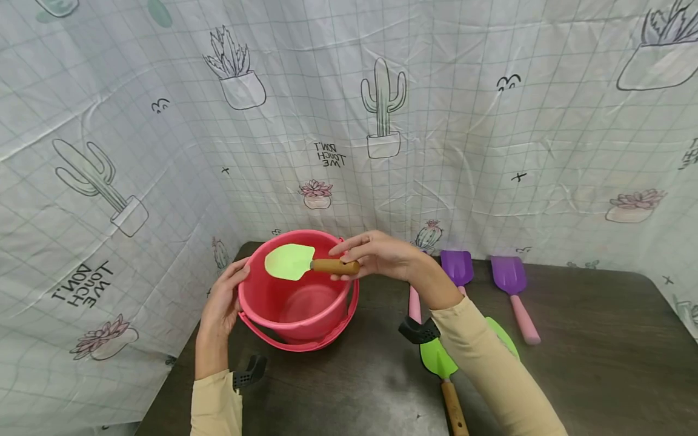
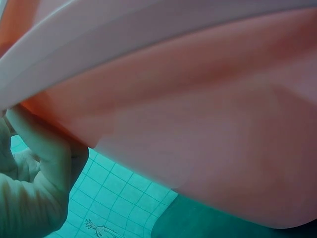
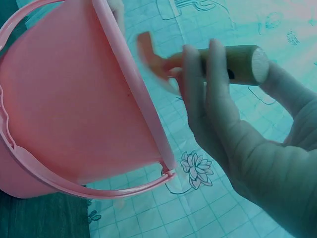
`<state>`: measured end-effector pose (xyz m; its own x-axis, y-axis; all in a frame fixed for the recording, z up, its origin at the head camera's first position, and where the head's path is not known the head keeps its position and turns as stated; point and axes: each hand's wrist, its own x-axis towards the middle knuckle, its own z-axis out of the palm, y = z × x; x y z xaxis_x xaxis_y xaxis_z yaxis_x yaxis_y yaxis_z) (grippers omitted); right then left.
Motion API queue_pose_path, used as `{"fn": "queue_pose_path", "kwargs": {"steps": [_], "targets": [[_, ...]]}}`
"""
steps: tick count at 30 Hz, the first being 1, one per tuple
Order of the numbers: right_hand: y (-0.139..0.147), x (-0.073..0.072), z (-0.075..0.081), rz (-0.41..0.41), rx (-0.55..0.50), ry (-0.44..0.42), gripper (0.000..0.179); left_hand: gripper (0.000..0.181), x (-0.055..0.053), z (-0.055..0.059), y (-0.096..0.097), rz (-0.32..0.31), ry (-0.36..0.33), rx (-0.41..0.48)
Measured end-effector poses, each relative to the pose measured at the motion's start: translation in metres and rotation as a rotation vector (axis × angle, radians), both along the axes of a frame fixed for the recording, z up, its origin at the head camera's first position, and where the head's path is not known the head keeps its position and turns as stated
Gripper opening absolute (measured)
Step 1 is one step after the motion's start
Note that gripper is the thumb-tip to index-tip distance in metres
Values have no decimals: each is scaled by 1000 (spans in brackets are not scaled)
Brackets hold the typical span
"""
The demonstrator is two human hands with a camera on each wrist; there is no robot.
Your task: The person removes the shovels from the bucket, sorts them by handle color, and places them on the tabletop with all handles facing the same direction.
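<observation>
A pink bucket stands on the dark table, its handle hanging down at the front. My left hand grips the bucket's left rim, with the thumb over the edge and the fingers against the outside. In the left wrist view the bucket wall fills most of the picture. Above the bucket's mouth is a garden trowel with a light green blade and a wooden handle. My right hand holds it by the handle between fingers and thumb, the blade pointing left. The right wrist view shows the handle pinched beside the bucket rim.
To the right lie purple shovels with pink handles, one mostly behind my right forearm. Nearer me is another green trowel with a wooden handle. Another green blade shows past my sleeve. A patterned cloth hangs behind the table.
</observation>
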<state>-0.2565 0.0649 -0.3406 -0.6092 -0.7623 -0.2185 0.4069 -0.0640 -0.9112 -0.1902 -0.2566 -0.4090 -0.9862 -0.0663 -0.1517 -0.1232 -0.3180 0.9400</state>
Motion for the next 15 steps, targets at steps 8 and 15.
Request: {"fn": "queue_pose_path", "kwargs": {"steps": [8, 15], "targets": [[11, 0, 1, 6, -172, -117, 54, 40, 0, 1, 1, -10, 6, 12], [17, 3, 5, -2, -216, -138, 65, 42, 1, 2, 2, -8, 9, 22]]}}
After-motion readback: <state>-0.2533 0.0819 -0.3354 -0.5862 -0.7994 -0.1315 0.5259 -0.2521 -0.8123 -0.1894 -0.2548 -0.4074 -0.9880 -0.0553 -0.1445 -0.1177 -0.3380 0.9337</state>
